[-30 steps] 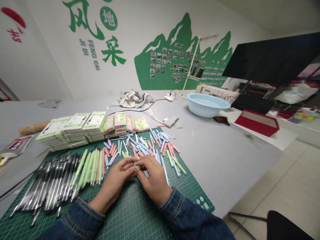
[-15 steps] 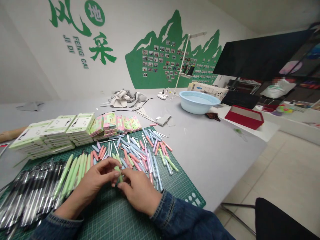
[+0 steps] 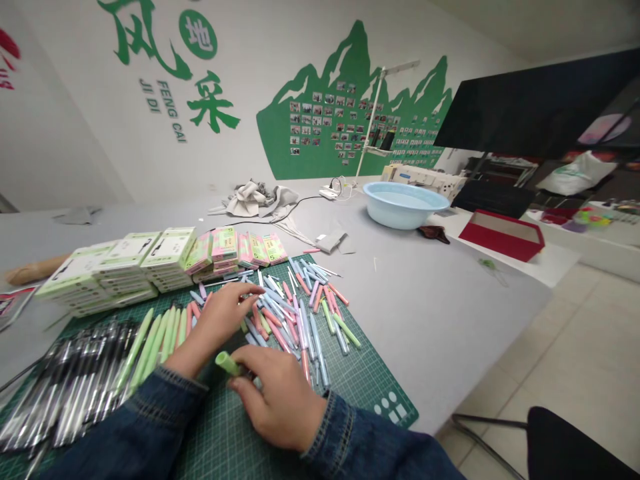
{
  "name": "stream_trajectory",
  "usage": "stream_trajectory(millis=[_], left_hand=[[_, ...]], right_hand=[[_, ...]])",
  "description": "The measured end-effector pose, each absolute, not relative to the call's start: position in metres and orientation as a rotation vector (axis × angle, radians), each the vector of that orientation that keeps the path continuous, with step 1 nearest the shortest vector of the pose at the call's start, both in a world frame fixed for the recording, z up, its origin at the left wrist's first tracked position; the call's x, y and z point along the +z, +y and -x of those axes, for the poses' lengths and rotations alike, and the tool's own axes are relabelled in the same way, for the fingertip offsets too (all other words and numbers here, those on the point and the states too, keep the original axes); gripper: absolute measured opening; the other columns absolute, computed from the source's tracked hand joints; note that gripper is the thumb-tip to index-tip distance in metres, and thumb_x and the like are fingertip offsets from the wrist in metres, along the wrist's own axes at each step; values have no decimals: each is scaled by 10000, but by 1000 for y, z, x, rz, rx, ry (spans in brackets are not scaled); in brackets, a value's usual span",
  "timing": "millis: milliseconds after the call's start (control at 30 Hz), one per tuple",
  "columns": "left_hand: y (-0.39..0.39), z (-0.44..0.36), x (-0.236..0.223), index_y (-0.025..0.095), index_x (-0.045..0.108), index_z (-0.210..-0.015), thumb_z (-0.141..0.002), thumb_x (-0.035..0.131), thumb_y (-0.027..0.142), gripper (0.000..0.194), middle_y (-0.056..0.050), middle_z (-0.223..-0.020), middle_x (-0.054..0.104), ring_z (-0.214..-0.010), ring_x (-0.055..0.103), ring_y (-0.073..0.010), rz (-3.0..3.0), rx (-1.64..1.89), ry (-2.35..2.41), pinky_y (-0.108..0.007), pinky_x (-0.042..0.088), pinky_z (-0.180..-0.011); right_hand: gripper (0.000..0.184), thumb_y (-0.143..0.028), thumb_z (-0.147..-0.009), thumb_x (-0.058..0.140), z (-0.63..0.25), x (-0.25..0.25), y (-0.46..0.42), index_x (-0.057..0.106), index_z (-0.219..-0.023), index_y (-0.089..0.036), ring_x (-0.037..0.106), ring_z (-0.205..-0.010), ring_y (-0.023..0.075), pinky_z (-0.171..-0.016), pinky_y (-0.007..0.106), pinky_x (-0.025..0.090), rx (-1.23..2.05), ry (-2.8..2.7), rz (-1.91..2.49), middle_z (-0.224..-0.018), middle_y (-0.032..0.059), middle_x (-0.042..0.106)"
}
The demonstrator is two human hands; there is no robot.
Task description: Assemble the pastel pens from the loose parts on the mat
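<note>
My right hand (image 3: 277,390) rests on the green cutting mat (image 3: 350,380) and pinches a light green pen barrel (image 3: 228,364), which points to the left. My left hand (image 3: 220,317) reaches forward over the loose pile of pastel pen parts (image 3: 300,310), fingers stretched out and touching the parts, with nothing gripped that I can see. A row of assembled green and pink pens (image 3: 160,337) lies just left of my left hand.
Black pens (image 3: 70,393) lie in a heap at the mat's left end. Stacks of green and pink pen boxes (image 3: 150,260) stand behind the mat. Further back on the grey table are a blue basin (image 3: 405,203), crumpled cloth (image 3: 255,197) and a red box (image 3: 503,233).
My left hand let go of the green barrel and reached forward to the pile of parts. My right hand drew back toward me, keeping the barrel.
</note>
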State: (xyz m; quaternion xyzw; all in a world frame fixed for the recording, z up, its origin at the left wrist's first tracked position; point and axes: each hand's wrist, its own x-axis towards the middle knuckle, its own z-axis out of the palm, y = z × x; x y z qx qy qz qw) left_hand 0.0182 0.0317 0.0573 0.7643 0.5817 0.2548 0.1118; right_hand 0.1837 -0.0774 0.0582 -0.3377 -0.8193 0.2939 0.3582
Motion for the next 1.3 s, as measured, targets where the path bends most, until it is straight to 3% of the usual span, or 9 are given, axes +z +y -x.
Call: stream_trajectory(millis=[100,500,667,833,1000,1133,1233,1300], left_hand=[[69,-36,60,210,733,-905,-806,515,261,245,-62,-929,736,-865,647,-226,-2441,520,1783,-300,454,-767],[132,-58,45,217,690,-692,-712,565,130,153,-52,-825,668,-827,603,-186,-2757,168,1373,-253,417,-718],[135,-53,50,222,636,-605,-638,598,106,127,-28,-723,656,-744,599,-182,-2751,113,1272,-249,406,-671],[121,-49,63,216,633,-643,-682,563,115,128,-34,-705,668,-710,606,-185,-2660,290,1358,-267,405,-661],[74,-48,81,214,614,-1056,-832,500,269,258,-46,-916,712,-829,649,-182,-2429,656,1434,-281,458,-735],[22,-50,83,179,617,-970,-802,602,371,256,-74,-945,706,-885,662,-217,-1560,1187,1140,-311,491,-753],[-5,-45,80,181,624,-904,-753,677,361,241,-64,-888,705,-900,663,-232,-1276,1261,1077,-318,491,-757],[-16,-37,77,182,648,-885,-745,691,342,218,-64,-917,703,-907,646,-220,-1239,1252,1083,-309,484,-765]], right_hand=[[151,-191,-875,533,-187,55,-73,549,-1025,-199,593,-827,168,-745,253,430,738,-1907,969,-898,24,633],[145,-182,-849,547,-188,51,-65,573,-986,-220,600,-796,173,-716,268,441,823,-1784,1078,-878,19,642],[47,-228,-855,519,-199,51,-44,558,-862,-202,587,-631,152,-601,257,463,1051,-1337,1089,-696,-9,597],[58,-245,-815,519,-209,48,-26,522,-851,-199,572,-565,146,-561,266,477,1174,-1082,1089,-649,-28,576],[26,-193,-767,550,-206,41,-26,555,-742,-188,541,-638,141,-622,256,430,970,-1299,1185,-665,-31,561],[68,-182,-778,538,-200,41,-32,603,-797,-191,559,-684,149,-659,264,427,973,-1396,1114,-709,-25,599],[227,-141,-748,534,-195,40,-36,605,-952,-210,592,-695,158,-660,270,448,1125,-1378,1011,-732,-26,629],[219,-127,-722,530,-193,37,-35,573,-923,-204,605,-691,159,-660,276,472,1282,-1276,909,-719,-23,626]])
